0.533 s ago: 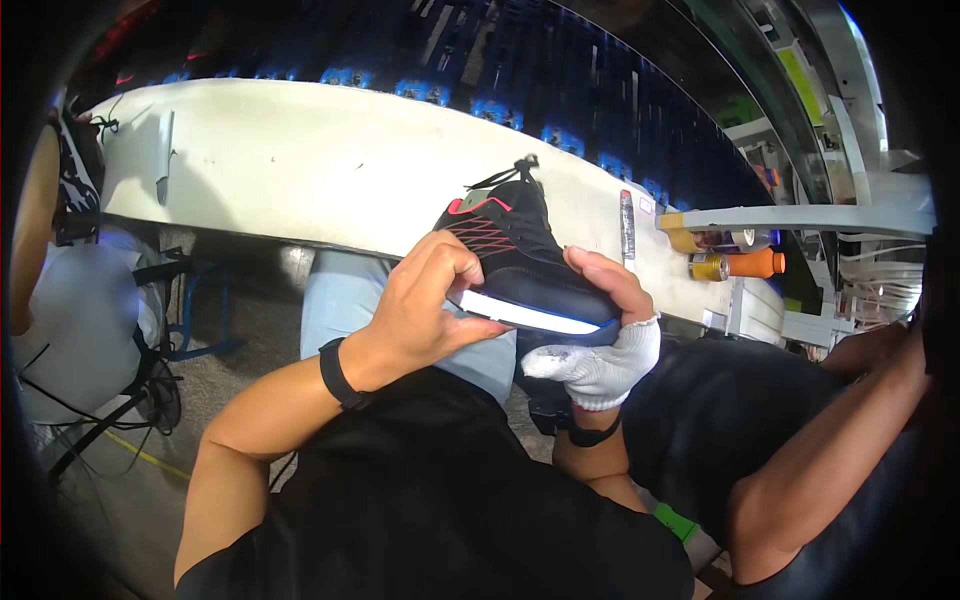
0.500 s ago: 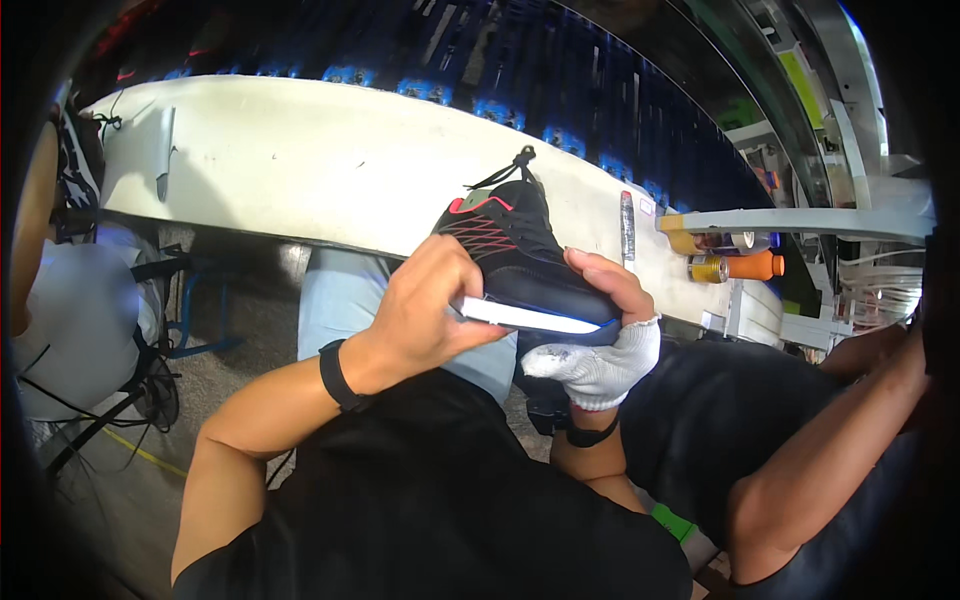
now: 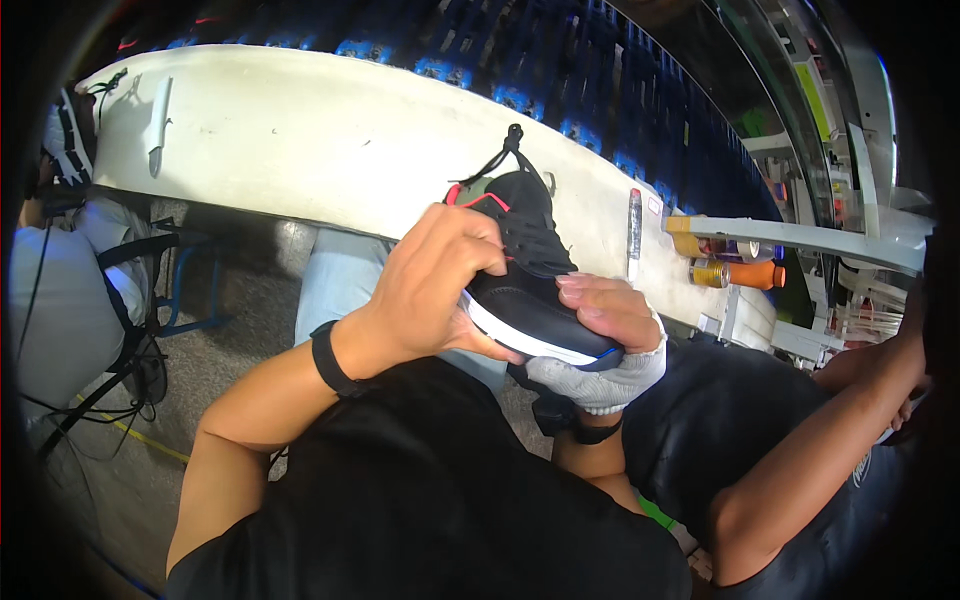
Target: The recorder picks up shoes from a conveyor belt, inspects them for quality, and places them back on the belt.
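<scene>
A black sneaker [image 3: 515,298] with a white sole edge and red trim at the collar is held between both hands, its toe toward me and to the right. My left hand [image 3: 432,285] is closed on its left side, fingers on the upper and thumb under the sole. My right hand [image 3: 620,335], in a white knit glove with bare fingertips, wraps the toe, fingers on top and the gloved thumb below. The tied black laces [image 3: 513,142] stick up past the tongue. The sneaker's far side is partly hidden.
A pale worktable [image 3: 290,140] runs across, with a dark roller conveyor [image 3: 480,50] behind it. On it lie a knife-like tool [image 3: 159,125], a marker [image 3: 635,232], and an orange bottle [image 3: 757,275] beside a small jar [image 3: 709,272]. A co-worker's arm [image 3: 810,480] is close on the right.
The sneaker has turned, showing more of its top and less of its sole. My left fingers have shifted up onto the upper, and my right fingers have moved farther over the toe.
</scene>
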Demonstrator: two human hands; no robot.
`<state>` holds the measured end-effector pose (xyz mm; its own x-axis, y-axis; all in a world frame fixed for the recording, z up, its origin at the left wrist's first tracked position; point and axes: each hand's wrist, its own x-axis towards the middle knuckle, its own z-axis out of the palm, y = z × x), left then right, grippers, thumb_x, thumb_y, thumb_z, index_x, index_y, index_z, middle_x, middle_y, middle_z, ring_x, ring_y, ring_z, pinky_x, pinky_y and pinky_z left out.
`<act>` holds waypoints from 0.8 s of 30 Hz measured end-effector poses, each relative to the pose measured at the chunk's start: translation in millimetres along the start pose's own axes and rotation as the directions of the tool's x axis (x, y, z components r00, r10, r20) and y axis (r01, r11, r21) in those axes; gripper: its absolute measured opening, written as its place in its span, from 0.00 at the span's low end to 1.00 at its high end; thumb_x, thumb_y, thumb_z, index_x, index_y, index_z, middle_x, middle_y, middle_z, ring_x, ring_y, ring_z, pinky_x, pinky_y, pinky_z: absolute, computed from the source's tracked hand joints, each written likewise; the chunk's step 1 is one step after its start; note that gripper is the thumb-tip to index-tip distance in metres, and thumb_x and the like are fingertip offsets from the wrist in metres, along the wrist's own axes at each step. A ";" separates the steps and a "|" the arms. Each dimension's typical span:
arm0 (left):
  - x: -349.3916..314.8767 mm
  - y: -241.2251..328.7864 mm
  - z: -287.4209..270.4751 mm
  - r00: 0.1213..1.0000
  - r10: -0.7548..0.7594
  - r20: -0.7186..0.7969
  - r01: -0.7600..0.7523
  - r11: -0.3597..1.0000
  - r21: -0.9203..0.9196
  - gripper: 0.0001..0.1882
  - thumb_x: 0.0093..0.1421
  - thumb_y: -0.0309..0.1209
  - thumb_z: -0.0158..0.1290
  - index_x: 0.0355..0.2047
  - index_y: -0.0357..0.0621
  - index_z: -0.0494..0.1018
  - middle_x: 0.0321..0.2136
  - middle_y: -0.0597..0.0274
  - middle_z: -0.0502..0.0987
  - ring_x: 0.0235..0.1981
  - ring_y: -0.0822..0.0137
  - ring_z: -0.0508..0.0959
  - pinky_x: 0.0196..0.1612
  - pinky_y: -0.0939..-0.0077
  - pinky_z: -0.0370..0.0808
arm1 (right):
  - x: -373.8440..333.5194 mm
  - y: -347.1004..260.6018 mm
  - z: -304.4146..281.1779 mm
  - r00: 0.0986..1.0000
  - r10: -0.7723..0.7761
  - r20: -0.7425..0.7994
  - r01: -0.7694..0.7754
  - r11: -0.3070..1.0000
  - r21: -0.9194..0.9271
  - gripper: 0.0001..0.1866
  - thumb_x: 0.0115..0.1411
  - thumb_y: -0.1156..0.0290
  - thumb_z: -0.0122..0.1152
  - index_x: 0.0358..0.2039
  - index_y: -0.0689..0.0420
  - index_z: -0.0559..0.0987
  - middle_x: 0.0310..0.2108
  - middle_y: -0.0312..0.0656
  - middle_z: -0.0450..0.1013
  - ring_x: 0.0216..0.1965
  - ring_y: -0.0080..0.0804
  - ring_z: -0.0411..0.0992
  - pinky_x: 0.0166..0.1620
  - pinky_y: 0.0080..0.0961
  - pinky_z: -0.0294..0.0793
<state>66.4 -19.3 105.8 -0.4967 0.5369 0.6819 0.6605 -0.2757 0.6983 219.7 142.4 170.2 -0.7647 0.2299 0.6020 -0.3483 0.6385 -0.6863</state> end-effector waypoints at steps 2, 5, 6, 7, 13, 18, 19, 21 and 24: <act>-1.7 -1.7 -0.8 0.998 -0.027 0.056 0.028 0.999 -0.024 0.42 0.36 0.56 0.82 0.43 0.45 0.74 0.43 0.56 0.77 0.43 0.51 0.76 0.47 0.60 0.75 | 1.0 2.8 -1.6 1.000 -0.007 0.002 0.007 1.000 -0.003 0.37 0.42 0.54 0.95 0.46 0.56 0.80 0.42 0.49 0.84 0.44 0.46 0.86 0.54 0.50 0.87; -5.2 -8.8 -9.5 0.985 -0.072 0.158 0.080 0.996 -0.049 0.40 0.38 0.53 0.82 0.45 0.46 0.75 0.46 0.56 0.78 0.49 0.49 0.76 0.53 0.57 0.75 | 4.0 8.2 -1.5 0.998 -0.049 0.041 0.046 0.996 0.075 0.37 0.43 0.54 0.95 0.45 0.58 0.80 0.42 0.50 0.84 0.45 0.48 0.85 0.55 0.52 0.86; -6.6 -13.7 -14.3 0.979 -0.059 0.193 0.072 0.996 -0.059 0.42 0.40 0.54 0.82 0.47 0.44 0.75 0.48 0.53 0.79 0.51 0.49 0.77 0.55 0.58 0.75 | 4.1 10.3 0.0 1.000 -0.029 0.001 0.028 0.981 0.192 0.36 0.44 0.53 0.95 0.45 0.59 0.81 0.42 0.50 0.84 0.46 0.50 0.85 0.56 0.52 0.85; -8.5 -19.9 -19.8 0.969 -0.068 0.239 0.084 0.995 -0.059 0.43 0.42 0.55 0.82 0.50 0.43 0.75 0.50 0.51 0.79 0.52 0.48 0.78 0.56 0.59 0.74 | 4.1 12.4 0.4 0.998 0.020 -0.053 -0.002 0.952 0.308 0.36 0.46 0.52 0.94 0.45 0.60 0.81 0.42 0.51 0.85 0.46 0.51 0.85 0.56 0.53 0.84; -45.1 -52.3 -46.8 0.924 -0.224 0.309 0.069 0.894 0.443 0.32 0.57 0.25 0.68 0.64 0.45 0.76 0.62 0.50 0.78 0.63 0.44 0.77 0.66 0.52 0.75 | -6.9 23.3 1.7 0.978 0.028 -0.205 0.022 0.971 0.237 0.28 0.75 0.46 0.64 0.42 0.64 0.80 0.38 0.57 0.84 0.42 0.54 0.85 0.54 0.54 0.85; -42.8 -50.2 -82.5 0.967 -0.036 0.252 -0.087 0.883 0.461 0.37 0.58 0.17 0.62 0.70 0.48 0.73 0.71 0.47 0.72 0.74 0.43 0.70 0.71 0.53 0.74 | -13.2 40.8 19.0 0.873 0.371 -0.318 -0.018 0.675 0.738 0.32 0.82 0.41 0.41 0.41 0.58 0.77 0.39 0.54 0.81 0.42 0.51 0.83 0.55 0.56 0.83; -30.2 -47.5 -96.7 0.972 0.074 0.223 -0.149 0.928 0.342 0.31 0.60 0.19 0.63 0.65 0.46 0.75 0.69 0.45 0.75 0.70 0.41 0.76 0.69 0.51 0.77 | -12.2 45.5 25.9 0.855 0.453 -0.252 0.023 0.452 0.892 0.32 0.82 0.39 0.40 0.43 0.57 0.77 0.40 0.51 0.80 0.44 0.49 0.82 0.58 0.57 0.81; -1.3 -28.3 -138.7 0.905 0.222 0.362 -0.342 0.887 0.310 0.26 0.61 0.21 0.63 0.60 0.44 0.76 0.63 0.43 0.79 0.63 0.39 0.82 0.64 0.50 0.82 | -1.7 61.3 35.7 0.801 0.592 -0.085 -0.010 0.154 0.988 0.34 0.84 0.39 0.33 0.46 0.56 0.80 0.43 0.48 0.81 0.45 0.46 0.80 0.61 0.50 0.79; 41.3 3.7 -160.7 0.886 0.295 0.358 -0.410 0.859 0.306 0.31 0.59 0.38 0.71 0.60 0.39 0.75 0.58 0.41 0.82 0.56 0.40 0.85 0.56 0.51 0.84 | 23.9 78.4 42.1 0.931 0.331 -0.151 -0.320 0.943 0.095 0.32 0.85 0.50 0.39 0.49 0.63 0.87 0.52 0.52 0.85 0.54 0.46 0.82 0.64 0.40 0.77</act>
<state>-42.1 -126.3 171.5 -0.0434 0.6795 0.7324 0.9437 -0.2128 0.2534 151.2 167.0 113.6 -0.7455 0.5366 0.3954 -0.1353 0.4590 -0.8781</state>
